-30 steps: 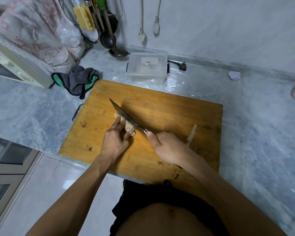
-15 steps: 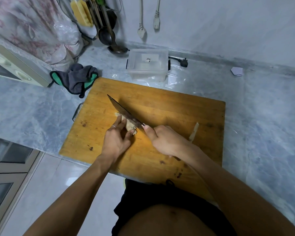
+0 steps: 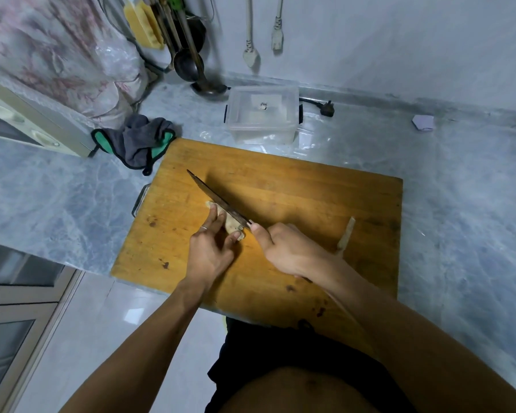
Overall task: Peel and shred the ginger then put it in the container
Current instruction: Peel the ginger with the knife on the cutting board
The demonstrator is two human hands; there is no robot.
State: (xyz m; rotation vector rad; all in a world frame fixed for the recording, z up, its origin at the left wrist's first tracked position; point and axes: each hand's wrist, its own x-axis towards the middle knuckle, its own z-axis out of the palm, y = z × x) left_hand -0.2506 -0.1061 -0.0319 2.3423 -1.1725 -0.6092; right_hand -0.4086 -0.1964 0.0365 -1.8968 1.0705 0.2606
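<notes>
A: Which step is shown?

B: Cutting, by my reading. The left hand (image 3: pixel 210 251) pins the ginger (image 3: pixel 232 226) to the board (image 3: pixel 310 198), fingers curled over it. The right hand (image 3: pixel 292 251) is closed round the handle of the knife (image 3: pixel 218 201), whose blade lies edge-down along the ginger's far side, touching it.

A: Is the ginger peeled?

B: Its visible surface is pale, which suggests so, but the fingers cover much of it; I cannot tell for certain. No heap of shreds is visible.

A: Where does the ginger sit?

B: Left of the board's centre, between the two hands, well apart from the container (image 3: pixel 262 117).

A: And the container?

B: Clear plastic, on the counter (image 3: pixel 57 198) just beyond the board's far edge. Whether its lid is on cannot be read.

A: What does the next move call for?

B: Probably thin slices first, with the holding fingertips tucked back from the blade, since they lie right beside it. The slices would then be stacked and cut into shreds before any transfer.

A: Counts?

B: One knife, one piece of ginger, one board, one container, two hands. One pale strip (image 3: pixel 346 234) lies on the board to the right of the right hand; what it is cannot be made out. One grey and green cloth (image 3: pixel 137 138) lies off the board's far left corner. Two plugs (image 3: pixel 264 43) hang on the wall
</notes>
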